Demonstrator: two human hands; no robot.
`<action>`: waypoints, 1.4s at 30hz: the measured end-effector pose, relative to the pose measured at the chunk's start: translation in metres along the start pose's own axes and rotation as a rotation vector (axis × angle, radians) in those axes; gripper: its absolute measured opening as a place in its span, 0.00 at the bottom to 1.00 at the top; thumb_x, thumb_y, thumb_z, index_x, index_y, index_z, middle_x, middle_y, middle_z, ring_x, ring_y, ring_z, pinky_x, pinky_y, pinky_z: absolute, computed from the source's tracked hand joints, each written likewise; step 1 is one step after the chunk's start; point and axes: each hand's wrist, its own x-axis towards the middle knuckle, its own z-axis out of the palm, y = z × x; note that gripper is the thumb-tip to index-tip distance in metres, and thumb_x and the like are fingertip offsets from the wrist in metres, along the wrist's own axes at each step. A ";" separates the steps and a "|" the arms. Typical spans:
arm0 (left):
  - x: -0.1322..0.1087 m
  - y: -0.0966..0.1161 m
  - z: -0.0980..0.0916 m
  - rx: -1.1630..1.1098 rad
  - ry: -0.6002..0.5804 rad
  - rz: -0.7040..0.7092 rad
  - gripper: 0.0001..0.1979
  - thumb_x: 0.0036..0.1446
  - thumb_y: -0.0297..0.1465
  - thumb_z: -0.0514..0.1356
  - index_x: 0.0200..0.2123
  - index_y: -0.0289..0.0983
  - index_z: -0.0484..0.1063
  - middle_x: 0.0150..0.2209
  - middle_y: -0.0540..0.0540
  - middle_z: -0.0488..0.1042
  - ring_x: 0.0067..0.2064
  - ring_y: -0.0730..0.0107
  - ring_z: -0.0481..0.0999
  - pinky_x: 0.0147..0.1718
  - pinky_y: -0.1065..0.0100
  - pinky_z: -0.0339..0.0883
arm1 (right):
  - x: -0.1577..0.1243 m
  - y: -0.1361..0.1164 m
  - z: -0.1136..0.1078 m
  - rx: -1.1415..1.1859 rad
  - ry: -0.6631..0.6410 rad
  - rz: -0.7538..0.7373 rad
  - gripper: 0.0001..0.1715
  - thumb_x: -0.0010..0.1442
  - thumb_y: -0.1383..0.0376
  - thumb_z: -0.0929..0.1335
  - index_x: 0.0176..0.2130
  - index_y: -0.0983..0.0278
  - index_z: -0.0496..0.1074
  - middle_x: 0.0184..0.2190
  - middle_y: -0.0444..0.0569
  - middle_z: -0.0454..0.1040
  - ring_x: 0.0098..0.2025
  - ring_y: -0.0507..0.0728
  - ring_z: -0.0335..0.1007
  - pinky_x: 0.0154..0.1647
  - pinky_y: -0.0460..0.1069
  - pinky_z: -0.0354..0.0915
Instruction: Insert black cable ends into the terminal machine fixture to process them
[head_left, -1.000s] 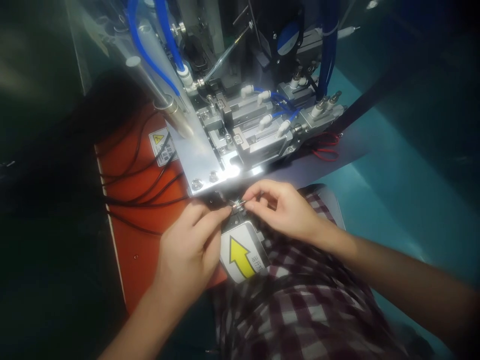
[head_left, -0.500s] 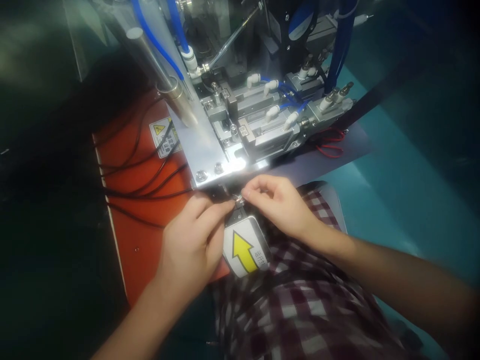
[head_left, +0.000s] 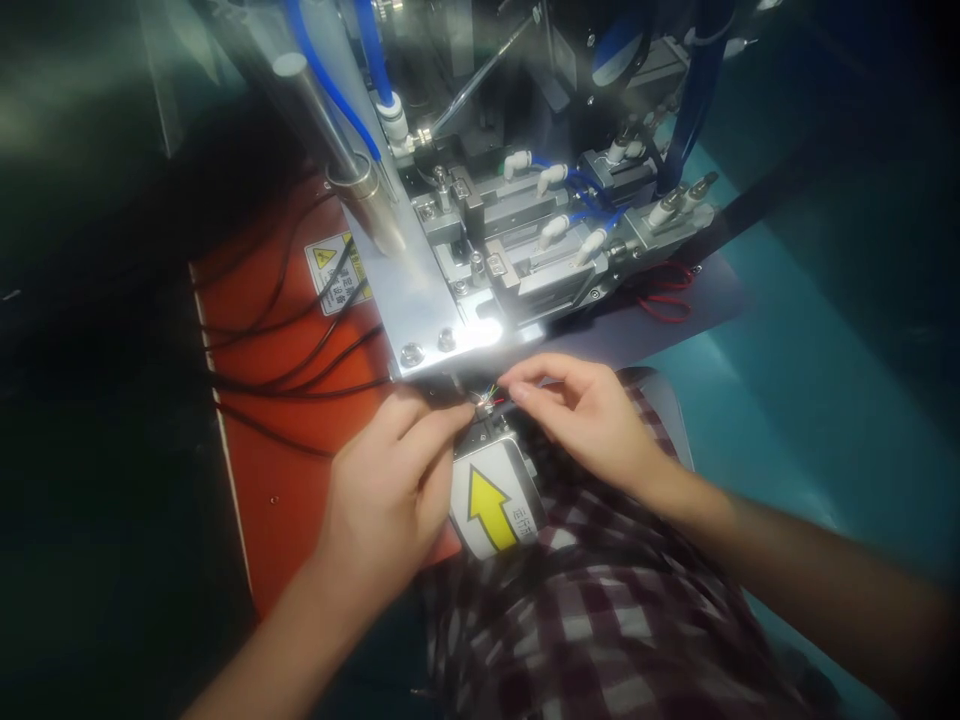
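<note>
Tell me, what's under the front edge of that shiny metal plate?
Thin coloured wires poke out, pinched by the left hand, with the right hand close beside. Farther under the metal plate is dark and hidden.

I'm seeing a metal plate (head_left: 420,300) gleaming at centre, blue hoses (head_left: 330,90) running down from the top, black cables (head_left: 300,350) lying across the orange base (head_left: 262,480) at left, an arrow label (head_left: 491,500) sitting lower centre, and red wires (head_left: 664,295) curling at right.
</note>
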 end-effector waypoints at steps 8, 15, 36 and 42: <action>0.001 0.000 0.000 0.026 0.002 -0.010 0.12 0.61 0.22 0.55 0.43 0.38 0.75 0.31 0.50 0.68 0.32 0.75 0.69 0.28 0.74 0.63 | -0.006 0.007 0.002 -0.269 0.098 -0.309 0.06 0.58 0.70 0.70 0.38 0.62 0.78 0.36 0.48 0.78 0.39 0.57 0.73 0.39 0.51 0.70; 0.001 0.000 0.001 -0.008 0.012 0.006 0.12 0.60 0.20 0.56 0.44 0.34 0.75 0.33 0.49 0.69 0.35 0.76 0.70 0.32 0.76 0.63 | -0.008 0.007 0.007 -0.280 0.075 -0.392 0.09 0.61 0.70 0.68 0.41 0.61 0.78 0.37 0.49 0.77 0.39 0.57 0.73 0.41 0.52 0.70; 0.004 0.002 -0.003 0.194 -0.145 0.071 0.20 0.63 0.25 0.48 0.53 0.35 0.73 0.32 0.46 0.65 0.30 0.70 0.69 0.26 0.71 0.65 | 0.000 0.005 0.006 -0.091 0.023 -0.116 0.08 0.58 0.68 0.68 0.40 0.64 0.76 0.39 0.50 0.76 0.39 0.57 0.74 0.39 0.51 0.70; 0.003 0.001 -0.001 0.134 -0.111 0.056 0.18 0.63 0.26 0.50 0.52 0.34 0.74 0.31 0.47 0.64 0.30 0.71 0.67 0.26 0.71 0.64 | 0.003 0.010 0.007 -0.151 0.036 -0.184 0.03 0.58 0.69 0.68 0.33 0.65 0.74 0.33 0.49 0.75 0.36 0.56 0.73 0.36 0.50 0.68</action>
